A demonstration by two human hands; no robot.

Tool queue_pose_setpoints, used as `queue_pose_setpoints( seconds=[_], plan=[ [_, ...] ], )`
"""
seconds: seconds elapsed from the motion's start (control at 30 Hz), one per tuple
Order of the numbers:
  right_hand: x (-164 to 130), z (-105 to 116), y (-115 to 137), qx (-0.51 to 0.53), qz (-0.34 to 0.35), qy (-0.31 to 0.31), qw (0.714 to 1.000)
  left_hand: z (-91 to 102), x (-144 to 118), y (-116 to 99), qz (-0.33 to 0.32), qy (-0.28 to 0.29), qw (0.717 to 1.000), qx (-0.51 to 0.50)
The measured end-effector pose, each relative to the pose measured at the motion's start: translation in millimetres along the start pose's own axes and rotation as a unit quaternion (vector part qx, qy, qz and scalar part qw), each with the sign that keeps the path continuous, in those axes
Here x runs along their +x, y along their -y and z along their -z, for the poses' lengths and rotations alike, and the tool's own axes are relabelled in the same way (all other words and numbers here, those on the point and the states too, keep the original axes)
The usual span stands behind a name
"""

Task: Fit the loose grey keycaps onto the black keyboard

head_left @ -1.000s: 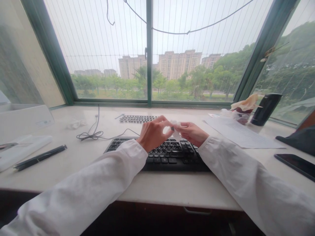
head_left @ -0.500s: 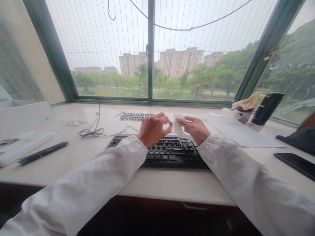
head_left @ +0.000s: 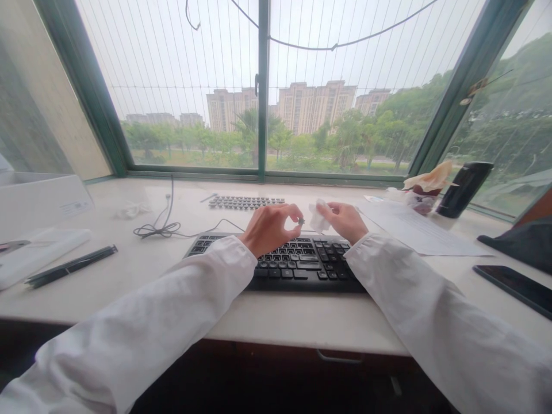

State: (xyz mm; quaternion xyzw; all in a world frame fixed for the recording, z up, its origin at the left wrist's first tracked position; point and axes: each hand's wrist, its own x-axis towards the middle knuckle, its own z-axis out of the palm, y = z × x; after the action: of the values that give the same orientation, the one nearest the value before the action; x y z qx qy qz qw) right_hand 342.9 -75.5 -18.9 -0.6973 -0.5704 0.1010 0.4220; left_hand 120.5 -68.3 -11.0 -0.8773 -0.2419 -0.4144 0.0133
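My left hand (head_left: 269,229) hovers over a black keyboard (head_left: 284,265) and pinches a small dark keycap (head_left: 301,221) between thumb and forefinger. Just to its right, my right hand (head_left: 342,221) grips a crumpled white wipe (head_left: 318,215), a short gap from the keycap. Both arms are in white sleeves. A row of loose keycaps (head_left: 245,202) lies on the white desk (head_left: 142,270) behind the keyboard.
A coiled cable (head_left: 157,231) and a crumpled tissue (head_left: 129,211) lie at the back left, with a black pen (head_left: 71,266) and a white box (head_left: 41,201) further left. Papers (head_left: 420,233), a black cup (head_left: 464,190) and a phone (head_left: 513,286) are on the right.
Both hands have lifted slightly and drawn apart, so the wipe no longer touches the keycap. The view has tilted a little.
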Motion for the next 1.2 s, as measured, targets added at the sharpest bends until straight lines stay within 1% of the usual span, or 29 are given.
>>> queue_pose_setpoints(
  seconds=[0.07,0.17,0.2,0.23,0.3,0.37,0.43,0.57,0.7,1.0,1.2],
  plan=[
    [5,0,-5,-0.022,-0.018,-0.004,1.0,0.5,1,0,0.011,0.006,0.999,-0.043],
    [10,-2,-13,-0.059,-0.025,0.041,0.997,1.4,1,0,0.035,0.014,0.995,-0.095],
    [10,-3,-14,-0.078,-0.014,0.05,0.996,1.6,1,0,0.042,0.015,0.993,-0.105],
    [9,-4,-15,-0.096,0.004,0.044,0.994,1.8,2,0,0.047,0.016,0.993,-0.111],
    [5,-4,-11,-0.116,0.055,0.006,0.992,2.1,2,1,0.051,0.015,0.993,-0.109],
    [-2,-3,-3,-0.095,0.113,-0.025,0.989,2.1,2,1,0.048,0.01,0.994,-0.093],
    [-10,-1,8,-0.039,0.153,-0.024,0.987,1.6,1,2,0.042,0.004,0.997,-0.071],
    [-25,2,26,0.028,0.211,0.006,0.977,0.5,1,5,0.032,-0.002,0.999,-0.031],
    [-31,-1,29,0.054,0.251,0.036,0.966,0.3,0,7,0.017,-0.006,1.0,-0.013],
    [-32,-5,29,0.06,0.248,0.061,0.965,0.6,0,5,0.005,0.003,1.0,-0.016],
    [-31,-7,27,0.077,0.229,0.056,0.969,1.9,1,2,-0.019,0.006,0.999,-0.034]
  ],
)
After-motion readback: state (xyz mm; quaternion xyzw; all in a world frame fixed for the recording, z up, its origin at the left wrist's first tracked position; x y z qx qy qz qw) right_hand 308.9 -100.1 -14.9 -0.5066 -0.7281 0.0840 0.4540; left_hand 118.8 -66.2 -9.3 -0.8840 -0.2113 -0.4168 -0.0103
